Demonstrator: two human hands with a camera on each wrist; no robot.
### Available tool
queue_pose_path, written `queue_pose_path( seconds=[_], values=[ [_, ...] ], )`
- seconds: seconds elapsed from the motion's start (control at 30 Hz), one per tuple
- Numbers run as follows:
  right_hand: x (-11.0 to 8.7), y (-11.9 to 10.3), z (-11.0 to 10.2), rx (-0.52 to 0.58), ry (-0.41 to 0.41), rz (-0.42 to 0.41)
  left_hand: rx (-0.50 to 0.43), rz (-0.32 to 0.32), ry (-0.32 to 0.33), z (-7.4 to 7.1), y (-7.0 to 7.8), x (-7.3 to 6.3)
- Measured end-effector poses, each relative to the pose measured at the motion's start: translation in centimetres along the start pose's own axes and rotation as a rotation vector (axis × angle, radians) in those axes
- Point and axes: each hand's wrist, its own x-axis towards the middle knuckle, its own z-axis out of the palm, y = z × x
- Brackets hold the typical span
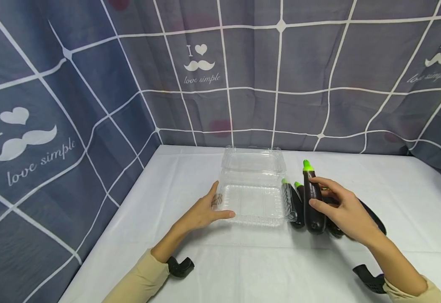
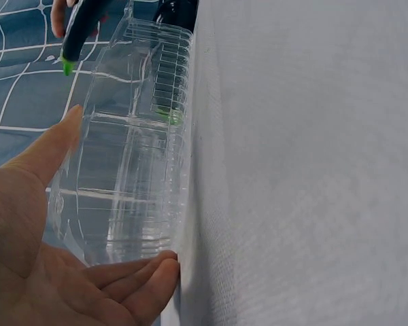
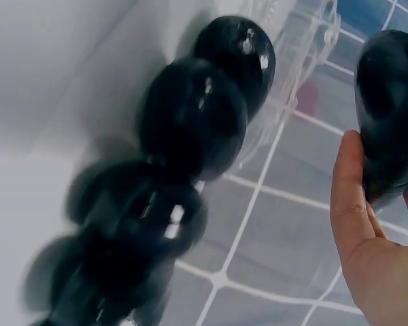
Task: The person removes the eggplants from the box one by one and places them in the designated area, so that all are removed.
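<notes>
My right hand (image 1: 347, 210) pinches a dark purple eggplant (image 1: 313, 206) between thumb and fingers. The held eggplant (image 3: 391, 115) is raised over others in the right wrist view, and its bright green stem points to the back. A clear plastic clamshell container (image 1: 252, 206) lies with its lid folded open toward the back; the base holds nothing. At its left side rests my left hand (image 1: 205, 212), thumb and fingers spread along the corner. In the left wrist view, the fingertips lie right at the container (image 2: 129, 170).
Several more eggplants (image 3: 194, 119) lie side by side just right of the container, partly hidden under my right hand. White cloth (image 1: 243, 265) covers the table. A grey-blue checked curtain (image 1: 251, 109) hangs behind and at the left.
</notes>
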Motion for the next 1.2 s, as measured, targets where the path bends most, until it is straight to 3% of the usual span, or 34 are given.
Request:
queue_pose_path(
  seconds=[0.4,0.6,0.83,1.2],
  values=[
    [-3.5,4.0,-4.3,-0.07,0.052,0.017,0.0,0.008,-0.002,0.0,0.3,0.1],
    [-4.4,6.2,-6.5,-0.138,0.089,0.097,0.001,0.005,0.002,-0.1,0.1,0.0],
    [-4.8,8.2,-8.8,-0.168,0.173,0.12,0.015,0.008,0.004,-0.1,0.0,0.0],
    [-4.4,11.0,-9.5,-0.245,0.101,0.221,0.0,0.003,0.0,-0.1,0.1,-0.1]
  ],
)
